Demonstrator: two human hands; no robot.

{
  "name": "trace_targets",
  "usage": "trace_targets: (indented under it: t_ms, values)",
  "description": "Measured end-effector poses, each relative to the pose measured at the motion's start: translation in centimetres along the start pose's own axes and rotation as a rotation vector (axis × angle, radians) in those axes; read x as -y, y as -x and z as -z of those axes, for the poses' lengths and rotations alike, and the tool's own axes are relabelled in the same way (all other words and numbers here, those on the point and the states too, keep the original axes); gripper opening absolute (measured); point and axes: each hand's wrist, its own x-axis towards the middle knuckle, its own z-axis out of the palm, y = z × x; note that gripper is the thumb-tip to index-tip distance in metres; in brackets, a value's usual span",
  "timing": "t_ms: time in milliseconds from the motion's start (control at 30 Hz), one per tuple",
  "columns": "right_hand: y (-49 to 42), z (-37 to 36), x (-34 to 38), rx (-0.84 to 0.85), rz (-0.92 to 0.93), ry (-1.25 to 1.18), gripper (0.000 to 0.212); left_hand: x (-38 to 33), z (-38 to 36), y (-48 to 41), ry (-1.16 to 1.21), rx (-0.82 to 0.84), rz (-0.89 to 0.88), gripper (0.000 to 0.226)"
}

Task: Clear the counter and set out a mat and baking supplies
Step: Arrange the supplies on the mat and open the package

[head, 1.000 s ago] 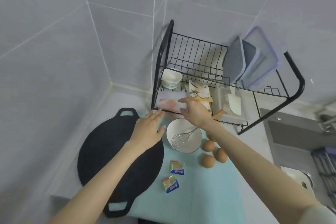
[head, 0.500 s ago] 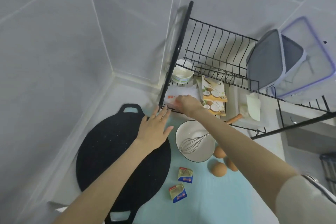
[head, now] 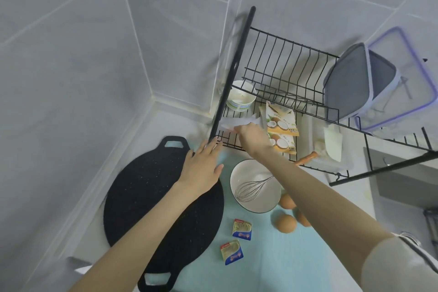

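As I watched the feed, the right hand (head: 253, 136) was inside the dish rack (head: 235, 71), its fingers curled on a blurred white packet (head: 233, 122) on the lower shelf, left of the coconut pouches (head: 280, 123). The left hand (head: 202, 168) lay flat with straight fingers, holding nothing, over the far edge of the black griddle (head: 147, 197). The blue mat (head: 284, 263) carried a bowl (head: 270, 199), eggs (head: 286, 223) and butter (head: 241, 229).

The surface (head: 175, 125) held a blue mat (head: 284, 268), a round black pan (head: 147, 197) that lay partly over the mat, and a black wire rack (head: 237, 64).
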Motion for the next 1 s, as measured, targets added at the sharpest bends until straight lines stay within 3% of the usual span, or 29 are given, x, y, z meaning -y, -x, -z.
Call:
trace_targets:
  t_ms: [167,300,367,467,533,633,833,933,1000]
  values:
    - [2.9,1.3,-1.2,-0.169,0.089,-0.028,0.043,-0.7,2.0,1.8,0.084,-0.2,0.014,0.054]
    - [7.2,3.0,-1.7,-0.424,0.22,-0.262,0.038,-1.8,3.6,3.6,0.177,-0.391,0.01,0.044]
    - [9.7,3.9,-1.9,-0.556,0.191,-0.4,0.034,-2.4,4.1,4.2,0.212,-0.47,0.009,0.041]
    - [14.3,5.3,-2.9,-0.662,0.009,-0.573,0.025,-3.9,4.3,4.8,0.298,-0.523,-0.031,0.039]
    - [16.7,5.8,-3.9,-0.586,-0.083,-0.709,0.013,-4.8,4.1,4.6,0.322,-0.515,-0.068,0.038]
    - [20.2,5.3,-5.9,-0.289,-0.093,-0.807,0.015,-6.8,3.4,4.2,0.317,-0.472,-0.128,0.039]
    - [23.5,-1.4,-6.9,0.285,-0.054,-0.536,0.017,-9.0,2.0,3.4,0.277,-0.407,-0.164,0.039]
    - [24.0,-4.7,-6.7,0.383,-0.062,-0.419,0.011,-9.5,1.7,3.3,0.252,-0.369,-0.161,0.041]
    - [24.1,-4.9,-6.7,0.343,-0.056,-0.405,0.013,-9.5,1.7,3.3,0.24,-0.347,-0.17,0.041]
